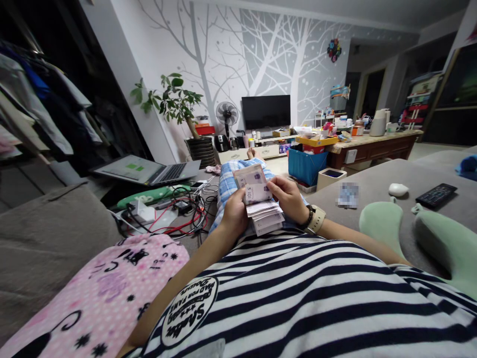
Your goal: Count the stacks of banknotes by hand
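Note:
A bundle of banknotes point(264, 211) is held over my lap, its lower ends fanned towards me and its upper part standing up. My left hand point(235, 211) is wrapped round the left side of the bundle, the thumb lying across its face. At the upper right, the thumb and fingers of my right hand point(289, 199) pinch the edge of a note. A pale watch point(316, 220) and a dark bead bracelet point(309, 217) are on my right wrist. The number on the notes is too small to read for certain.
To the left lie an open laptop point(149, 171), tangled cables point(190, 214) and a pink dotted cushion point(122, 278). On the sofa at the right are a green neck pillow point(382, 223), a white mouse point(398, 189) and a black remote point(436, 195). A blue box point(306, 166) stands beyond.

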The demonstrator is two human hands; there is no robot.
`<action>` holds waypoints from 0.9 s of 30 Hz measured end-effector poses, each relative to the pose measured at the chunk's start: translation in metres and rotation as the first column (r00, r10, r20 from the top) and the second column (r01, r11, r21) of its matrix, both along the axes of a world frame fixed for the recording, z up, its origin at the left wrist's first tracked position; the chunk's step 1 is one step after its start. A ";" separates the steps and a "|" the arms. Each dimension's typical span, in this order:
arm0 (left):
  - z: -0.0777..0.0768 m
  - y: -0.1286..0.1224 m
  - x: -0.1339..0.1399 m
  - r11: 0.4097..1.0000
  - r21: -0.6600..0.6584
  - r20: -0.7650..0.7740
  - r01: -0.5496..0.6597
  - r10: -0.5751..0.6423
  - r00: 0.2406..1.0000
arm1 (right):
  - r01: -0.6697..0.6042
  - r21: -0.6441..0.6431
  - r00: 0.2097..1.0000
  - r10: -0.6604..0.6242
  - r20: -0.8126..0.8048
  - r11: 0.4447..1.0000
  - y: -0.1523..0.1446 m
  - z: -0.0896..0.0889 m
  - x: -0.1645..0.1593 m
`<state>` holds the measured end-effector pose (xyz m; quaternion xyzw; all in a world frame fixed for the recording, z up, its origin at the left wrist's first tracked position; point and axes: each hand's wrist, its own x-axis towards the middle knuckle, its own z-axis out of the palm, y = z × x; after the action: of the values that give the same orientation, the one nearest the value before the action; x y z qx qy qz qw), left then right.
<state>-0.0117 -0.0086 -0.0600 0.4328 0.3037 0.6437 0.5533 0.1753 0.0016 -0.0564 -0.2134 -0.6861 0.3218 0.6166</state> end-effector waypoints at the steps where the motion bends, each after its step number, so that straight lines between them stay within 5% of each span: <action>1: 0.000 0.000 0.000 1.000 -0.012 0.001 -0.002 0.002 1.000 | 0.001 0.004 1.000 -0.001 -0.002 1.000 0.000 0.000 0.000; 13: 0.012 -0.007 0.010 0.990 -0.111 0.191 0.092 -0.069 0.979 | -0.012 0.019 1.000 0.012 0.013 1.000 -0.003 0.002 0.002; 18: 0.013 -0.006 0.015 0.990 -0.134 0.280 0.037 0.002 0.960 | -0.065 0.024 0.997 0.065 0.036 0.998 -0.006 0.003 0.002; 27: 0.017 -0.016 0.009 0.991 -0.122 0.161 -0.053 0.072 0.984 | 0.145 -0.082 0.989 -0.144 0.017 0.986 0.001 0.005 0.000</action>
<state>-0.0027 -0.0246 -0.0433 0.3350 0.3077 0.6754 0.5805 0.1750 0.0030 -0.0517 -0.2895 -0.6582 0.3033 0.6252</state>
